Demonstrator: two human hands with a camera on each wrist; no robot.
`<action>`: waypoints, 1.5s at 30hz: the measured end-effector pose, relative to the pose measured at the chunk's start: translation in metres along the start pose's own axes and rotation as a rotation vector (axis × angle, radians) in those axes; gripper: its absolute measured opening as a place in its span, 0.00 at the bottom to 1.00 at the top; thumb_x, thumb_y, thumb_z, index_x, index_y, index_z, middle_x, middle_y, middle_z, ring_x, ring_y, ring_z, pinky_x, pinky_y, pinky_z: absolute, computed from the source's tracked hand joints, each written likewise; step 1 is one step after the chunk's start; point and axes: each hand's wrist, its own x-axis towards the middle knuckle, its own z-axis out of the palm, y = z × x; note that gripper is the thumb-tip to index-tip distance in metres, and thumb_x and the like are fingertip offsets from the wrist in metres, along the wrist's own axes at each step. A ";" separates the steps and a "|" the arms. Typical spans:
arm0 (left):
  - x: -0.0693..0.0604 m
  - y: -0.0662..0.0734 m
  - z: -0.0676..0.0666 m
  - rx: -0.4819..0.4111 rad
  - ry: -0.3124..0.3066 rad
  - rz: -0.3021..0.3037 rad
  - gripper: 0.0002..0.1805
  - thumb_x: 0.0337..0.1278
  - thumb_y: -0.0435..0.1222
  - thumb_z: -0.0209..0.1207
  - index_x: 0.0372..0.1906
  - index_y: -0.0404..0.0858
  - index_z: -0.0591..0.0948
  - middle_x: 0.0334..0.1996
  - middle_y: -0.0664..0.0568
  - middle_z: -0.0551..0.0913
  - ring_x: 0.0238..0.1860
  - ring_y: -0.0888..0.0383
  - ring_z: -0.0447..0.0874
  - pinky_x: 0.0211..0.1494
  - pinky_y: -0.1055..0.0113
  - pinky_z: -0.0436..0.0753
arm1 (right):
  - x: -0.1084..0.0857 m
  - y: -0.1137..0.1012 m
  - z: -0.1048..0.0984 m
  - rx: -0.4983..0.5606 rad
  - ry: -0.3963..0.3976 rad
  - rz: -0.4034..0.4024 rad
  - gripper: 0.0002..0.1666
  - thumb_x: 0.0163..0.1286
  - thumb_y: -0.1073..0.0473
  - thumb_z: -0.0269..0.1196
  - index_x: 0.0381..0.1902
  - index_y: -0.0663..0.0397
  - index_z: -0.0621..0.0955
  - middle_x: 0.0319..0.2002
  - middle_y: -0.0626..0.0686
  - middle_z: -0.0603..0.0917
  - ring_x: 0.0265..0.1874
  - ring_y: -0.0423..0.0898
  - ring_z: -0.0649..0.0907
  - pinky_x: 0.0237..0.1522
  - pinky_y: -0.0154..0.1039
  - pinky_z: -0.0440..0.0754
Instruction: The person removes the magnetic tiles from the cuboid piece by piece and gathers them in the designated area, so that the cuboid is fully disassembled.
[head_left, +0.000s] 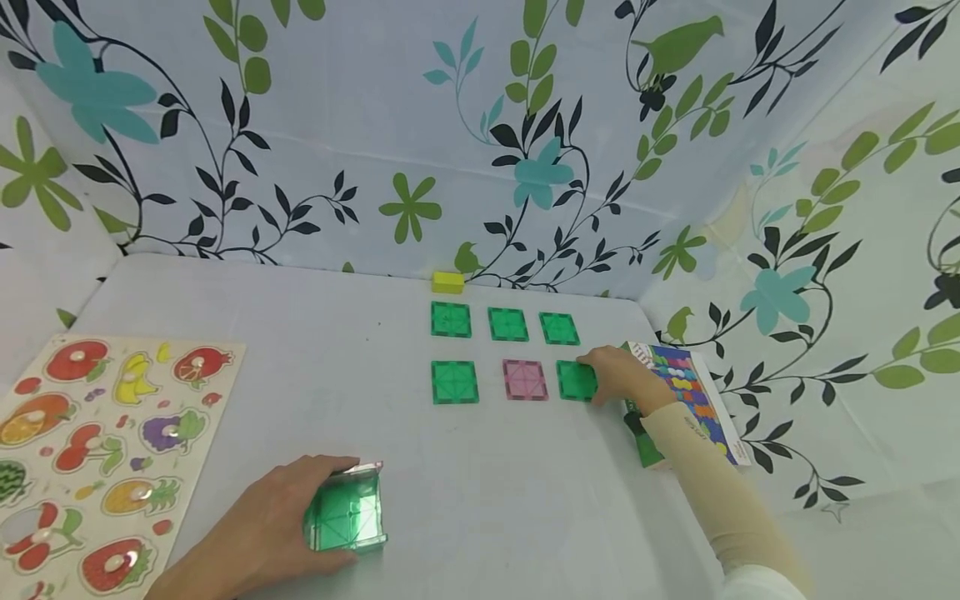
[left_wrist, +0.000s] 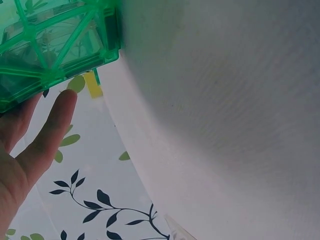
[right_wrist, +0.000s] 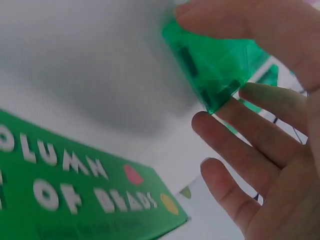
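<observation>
right grip (head_left: 624,375): pinching green tile (head_left: 574,381) | left grip (head_left: 273,515): around green box (head_left: 345,512)

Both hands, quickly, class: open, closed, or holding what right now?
Left hand: holding the see-through green box shape.
Right hand: pinching the green square tile just right of the pink tile.

In front of you, a white tabletop (head_left: 337,342) reaches a pale far wall (head_left: 330,100) printed with dark leafy vines (head_left: 228,104), green birds (head_left: 684,46) and turquoise flowers (head_left: 97,92). To your right, the right wall (head_left: 855,275) carries the same print, as does your left wall (head_left: 33,279). Your light is soft.
</observation>
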 end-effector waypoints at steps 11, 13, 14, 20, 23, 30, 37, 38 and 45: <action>0.000 0.001 -0.001 0.016 0.002 -0.002 0.50 0.27 0.60 0.81 0.65 0.52 0.76 0.54 0.63 0.83 0.48 0.62 0.80 0.54 0.57 0.85 | 0.003 -0.012 0.005 -0.080 -0.019 0.067 0.49 0.50 0.58 0.82 0.70 0.58 0.76 0.65 0.62 0.80 0.63 0.61 0.79 0.67 0.59 0.77; 0.000 0.000 0.000 0.012 0.003 0.003 0.50 0.27 0.61 0.81 0.65 0.52 0.76 0.54 0.63 0.83 0.48 0.63 0.80 0.54 0.58 0.85 | 0.003 -0.013 0.005 -0.089 -0.019 0.067 0.49 0.50 0.57 0.82 0.70 0.58 0.75 0.65 0.63 0.79 0.63 0.61 0.80 0.67 0.59 0.77; 0.000 0.000 0.000 0.009 0.002 0.004 0.50 0.27 0.61 0.81 0.65 0.52 0.76 0.54 0.63 0.83 0.48 0.63 0.80 0.54 0.58 0.85 | 0.002 -0.013 0.005 -0.091 -0.017 0.070 0.50 0.50 0.57 0.81 0.71 0.57 0.75 0.65 0.62 0.79 0.63 0.61 0.80 0.67 0.59 0.77; 0.000 0.001 -0.001 0.000 -0.017 -0.012 0.50 0.28 0.61 0.80 0.65 0.52 0.76 0.55 0.63 0.83 0.50 0.62 0.80 0.55 0.56 0.85 | -0.005 -0.017 0.001 -0.146 0.116 0.067 0.54 0.48 0.49 0.81 0.73 0.55 0.72 0.68 0.63 0.77 0.65 0.63 0.77 0.66 0.65 0.75; 0.001 0.001 -0.001 -0.007 -0.045 -0.040 0.51 0.28 0.63 0.80 0.66 0.53 0.76 0.56 0.62 0.82 0.51 0.61 0.79 0.56 0.53 0.84 | -0.012 -0.031 -0.004 -0.149 0.257 0.019 0.53 0.49 0.44 0.81 0.71 0.52 0.75 0.68 0.61 0.78 0.66 0.63 0.77 0.64 0.66 0.75; 0.001 0.001 -0.002 -0.004 -0.025 -0.024 0.50 0.27 0.63 0.80 0.64 0.52 0.76 0.56 0.62 0.82 0.51 0.61 0.80 0.54 0.56 0.84 | -0.031 -0.107 -0.005 0.042 0.531 -0.303 0.43 0.52 0.44 0.78 0.65 0.50 0.80 0.64 0.55 0.82 0.64 0.56 0.80 0.60 0.56 0.81; -0.001 0.002 -0.003 0.010 0.011 0.003 0.51 0.28 0.64 0.79 0.65 0.52 0.76 0.55 0.63 0.83 0.51 0.62 0.80 0.55 0.56 0.84 | -0.048 -0.188 0.014 0.053 0.677 -0.696 0.41 0.54 0.39 0.77 0.64 0.47 0.80 0.60 0.49 0.84 0.59 0.46 0.83 0.57 0.43 0.83; -0.001 0.003 -0.003 0.007 0.006 0.001 0.51 0.28 0.63 0.79 0.65 0.52 0.76 0.56 0.63 0.83 0.51 0.62 0.80 0.55 0.55 0.84 | -0.051 -0.198 0.017 0.043 0.680 -0.730 0.41 0.55 0.38 0.76 0.64 0.46 0.80 0.59 0.48 0.84 0.59 0.45 0.83 0.56 0.41 0.83; -0.001 0.003 -0.004 0.005 -0.013 -0.016 0.50 0.30 0.63 0.79 0.65 0.52 0.76 0.56 0.63 0.83 0.51 0.62 0.81 0.54 0.56 0.84 | -0.064 -0.255 0.038 0.132 0.605 -0.896 0.37 0.59 0.35 0.73 0.62 0.43 0.82 0.56 0.43 0.85 0.55 0.37 0.83 0.56 0.29 0.80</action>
